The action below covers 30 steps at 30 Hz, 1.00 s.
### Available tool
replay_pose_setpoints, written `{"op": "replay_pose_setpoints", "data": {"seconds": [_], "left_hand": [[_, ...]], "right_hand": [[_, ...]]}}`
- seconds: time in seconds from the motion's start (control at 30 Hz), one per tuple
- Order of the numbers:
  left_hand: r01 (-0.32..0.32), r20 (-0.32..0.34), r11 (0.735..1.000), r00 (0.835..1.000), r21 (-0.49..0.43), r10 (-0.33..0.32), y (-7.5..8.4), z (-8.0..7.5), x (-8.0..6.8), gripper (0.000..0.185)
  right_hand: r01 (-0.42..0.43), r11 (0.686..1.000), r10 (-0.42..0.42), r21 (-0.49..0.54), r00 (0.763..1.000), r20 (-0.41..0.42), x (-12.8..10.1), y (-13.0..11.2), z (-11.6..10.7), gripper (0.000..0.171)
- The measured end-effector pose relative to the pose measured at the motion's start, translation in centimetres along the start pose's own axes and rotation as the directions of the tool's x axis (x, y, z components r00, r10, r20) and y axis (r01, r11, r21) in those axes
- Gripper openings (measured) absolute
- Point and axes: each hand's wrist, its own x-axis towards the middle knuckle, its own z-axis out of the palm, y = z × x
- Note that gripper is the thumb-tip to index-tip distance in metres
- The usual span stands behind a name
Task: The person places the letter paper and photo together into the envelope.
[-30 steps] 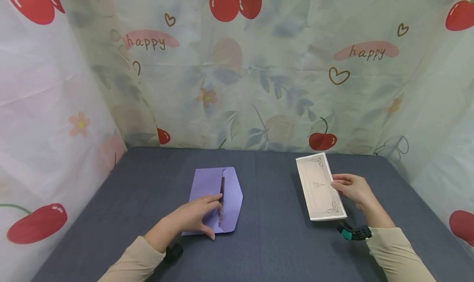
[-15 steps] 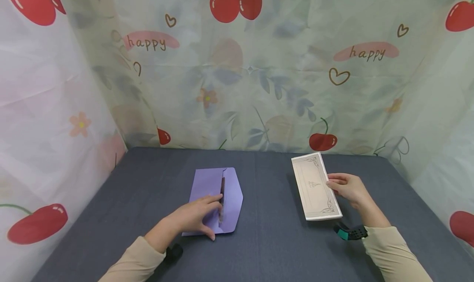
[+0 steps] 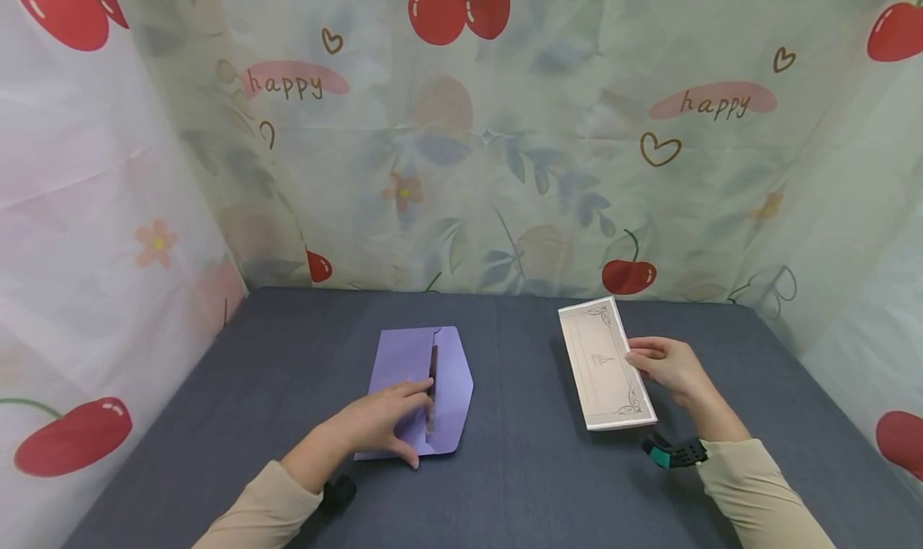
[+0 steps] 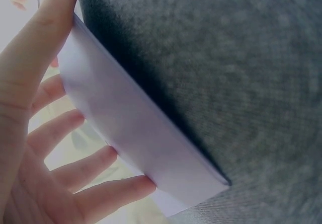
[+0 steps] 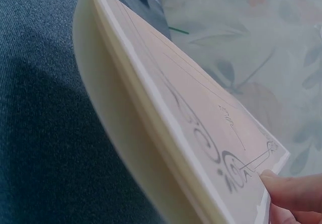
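Note:
A purple envelope (image 3: 454, 397) lies on the dark table with its pointed flap spread to the right. Along its mouth runs a dark slit. My left hand (image 3: 378, 417) rests on it, fingertips at the slit and thumb by the near edge; in the left wrist view the fingers are spread and lightly bent against the envelope (image 4: 126, 123). To the right, my right hand (image 3: 674, 373) pinches the right long edge of a cream folded card (image 3: 602, 365) with scrollwork corners, tilted above the table. In the right wrist view the layers of the card (image 5: 166, 103) stand slightly apart.
The table (image 3: 519, 485) has a dark grey cloth. A printed curtain (image 3: 490, 180) with cherries and "happy" lettering closes off the back and sides. Black bands are on both wrists, the right strap (image 3: 678, 453) having a teal part.
My right hand has carried the folded card a little to the left, toward the envelope. The left hand and the envelope have stayed in place.

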Motion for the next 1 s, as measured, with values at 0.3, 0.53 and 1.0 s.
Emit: {"op": "replay_pose_setpoints", "data": {"seconds": [0.3, 0.53, 1.0], "left_hand": [[0.007, 0.01, 1.0, 1.0, -0.012, -0.006, 0.1, 0.0, 0.0, 0.06], [0.0, 0.001, 1.0, 1.0, -0.007, 0.0, 0.0, 0.0, 0.0, 0.06], [-0.024, -0.015, 1.0, 1.0, 0.003, 0.024, -0.1, 0.1, 0.0, 0.06]], "right_hand": [[-0.004, 1.0, 0.004, 0.015, 1.0, -0.006, 0.2, -0.1, 0.9, 0.048], [0.001, 1.0, -0.002, 0.025, 1.0, 0.017, 0.0, -0.8, 1.2, 0.051], [-0.007, 0.999, 0.005, 0.047, 0.999, 0.034, -0.7, -2.6, 1.9, 0.044]]}}
